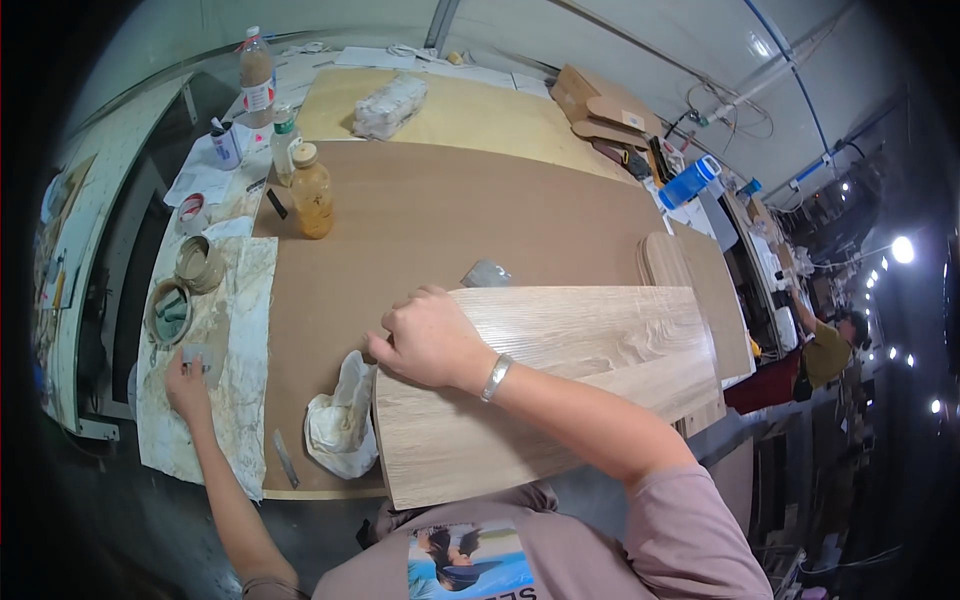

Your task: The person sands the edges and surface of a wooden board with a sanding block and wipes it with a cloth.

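My left hand (186, 388) is closed with its fingertips on a small grey, flat scraper-like piece (196, 356), which lies on or just over the stained paper sheet (240, 330) at the left. Beside it stands a round tub (169, 312) with greenish contents and a tool inside. At the far left corner of a light wood-grain board (560, 370), my right hand (428, 338) is closed on the edge. Its fingertips are partly hidden, and a silver bracelet circles that wrist. A crumpled white cloth (343, 425) lies against the board's left edge.
A metal blade (286, 458) lies near the front edge. Farther back are an open jar (199, 264), an amber bottle (312, 195), a wrapped block (390, 105) and a grey piece (487, 273). More boards (661, 259) and a blue bottle (690, 182) are right. Another person (820, 350) stands far right.
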A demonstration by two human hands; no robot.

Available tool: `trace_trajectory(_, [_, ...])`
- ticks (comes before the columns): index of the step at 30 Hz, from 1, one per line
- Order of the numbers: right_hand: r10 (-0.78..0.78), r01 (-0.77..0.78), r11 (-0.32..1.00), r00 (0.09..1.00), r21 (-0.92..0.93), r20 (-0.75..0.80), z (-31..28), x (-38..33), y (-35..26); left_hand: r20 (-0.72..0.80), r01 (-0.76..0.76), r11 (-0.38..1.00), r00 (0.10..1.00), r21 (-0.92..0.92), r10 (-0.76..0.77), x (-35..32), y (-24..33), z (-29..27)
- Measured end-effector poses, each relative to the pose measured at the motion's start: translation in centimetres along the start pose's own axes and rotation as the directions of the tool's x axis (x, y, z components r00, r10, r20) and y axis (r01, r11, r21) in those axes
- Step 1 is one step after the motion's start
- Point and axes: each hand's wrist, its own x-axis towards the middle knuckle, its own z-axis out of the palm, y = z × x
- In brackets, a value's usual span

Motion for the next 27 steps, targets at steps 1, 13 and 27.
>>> trace_trajectory(1, [0.001,-0.002,1.000,1.000,0.011,0.006,0.1,-0.2,0.0,-0.141,-0.053,0.995,0.989,-0.079,0.042,-0.5,-0.9,-0.2])
trace_trajectory(13, [-0.002,0.002,1.000,1.000,0.004,0.008,0.1,-0.1,-0.6,0.103,0.155,0.865,0.987,-0.477,-0.120,-4.0,4.6,-3.1])
trace_trajectory(27, [0.047,-0.047,0.999,0.999,0.004,0.023,-0.3,-0.1,-0.8,0.699,0.699,-0.049,0.715,-0.713,0.014,-13.6,20.9,-8.4])
